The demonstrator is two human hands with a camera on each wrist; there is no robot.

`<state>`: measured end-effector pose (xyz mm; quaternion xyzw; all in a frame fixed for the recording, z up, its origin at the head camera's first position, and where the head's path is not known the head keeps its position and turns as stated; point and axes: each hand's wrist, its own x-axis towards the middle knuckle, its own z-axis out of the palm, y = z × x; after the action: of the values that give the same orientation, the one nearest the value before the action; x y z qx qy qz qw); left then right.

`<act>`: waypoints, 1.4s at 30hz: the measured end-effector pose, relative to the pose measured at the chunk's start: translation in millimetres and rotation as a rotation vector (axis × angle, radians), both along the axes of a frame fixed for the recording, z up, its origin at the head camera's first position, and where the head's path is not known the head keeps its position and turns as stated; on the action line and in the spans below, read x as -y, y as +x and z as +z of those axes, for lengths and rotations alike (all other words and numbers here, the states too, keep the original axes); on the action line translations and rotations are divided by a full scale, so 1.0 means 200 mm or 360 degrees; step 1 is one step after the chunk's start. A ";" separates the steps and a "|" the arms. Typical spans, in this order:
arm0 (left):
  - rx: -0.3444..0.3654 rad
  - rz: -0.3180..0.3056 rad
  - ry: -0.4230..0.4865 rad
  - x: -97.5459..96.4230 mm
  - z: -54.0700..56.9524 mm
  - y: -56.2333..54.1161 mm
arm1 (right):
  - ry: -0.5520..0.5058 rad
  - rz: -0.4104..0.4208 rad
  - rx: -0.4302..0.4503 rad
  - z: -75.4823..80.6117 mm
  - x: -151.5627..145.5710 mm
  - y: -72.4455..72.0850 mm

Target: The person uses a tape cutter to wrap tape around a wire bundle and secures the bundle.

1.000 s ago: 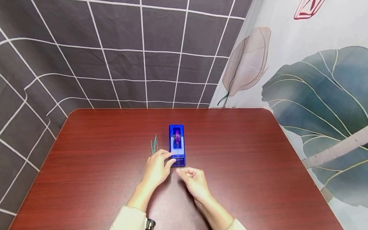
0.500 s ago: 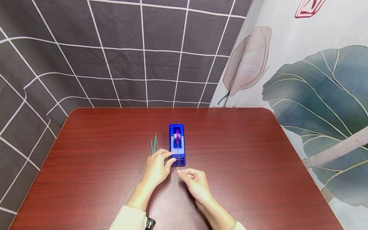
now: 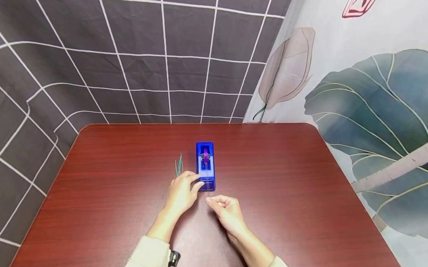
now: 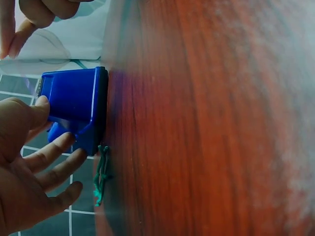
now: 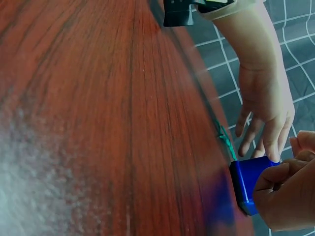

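A blue tape dispenser (image 3: 210,168) with a purple-cored roll stands upright on the table. My left hand (image 3: 180,194) holds its front left side, thumb and forefinger tips at the cutter end. In the left wrist view the thumb lies on the blue body (image 4: 74,91), with the other fingers spread beside it. Just in front of the dispenser, my right hand (image 3: 227,214) has thumb and forefinger pinched together on the end of a faint strip of clear tape (image 4: 19,63). The right wrist view shows its curled fingers (image 5: 273,179) overlapping the dispenser.
Several thin green twisted ties or strings (image 3: 179,165) lie left of the dispenser, just beyond the left hand. The dark red wooden table (image 3: 275,178) backs onto a grey gridded curtain (image 3: 140,72); a leaf-patterned white curtain (image 3: 326,41) hangs at the right.
The reel inside the dispenser shows a different turn position in each frame. My right hand has shifted slightly away from the dispenser's front; the left hand keeps its hold.
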<state>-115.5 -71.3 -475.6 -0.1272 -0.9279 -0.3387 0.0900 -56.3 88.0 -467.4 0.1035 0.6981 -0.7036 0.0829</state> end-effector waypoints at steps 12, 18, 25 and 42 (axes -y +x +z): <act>0.0003 0.0002 0.0001 0.00 0.00 0.00 | 0.0000 0.0019 -0.0017 0.00 -0.01 0.02; 0.0002 0.0010 0.0004 0.00 0.00 0.00 | -0.0011 0.0031 -0.0017 0.00 0.00 0.03; -0.0018 0.0013 -0.0006 0.00 0.01 0.00 | -0.0003 0.0030 0.0029 0.02 0.00 0.04; -0.0091 0.0013 -0.0013 0.00 -0.01 0.00 | -0.0011 0.0033 0.0042 0.02 0.01 0.09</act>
<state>-115.8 -71.5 -476.9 -0.1333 -0.9269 -0.3307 0.1173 -39.0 86.4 -463.2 0.1053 0.6956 -0.7036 0.0996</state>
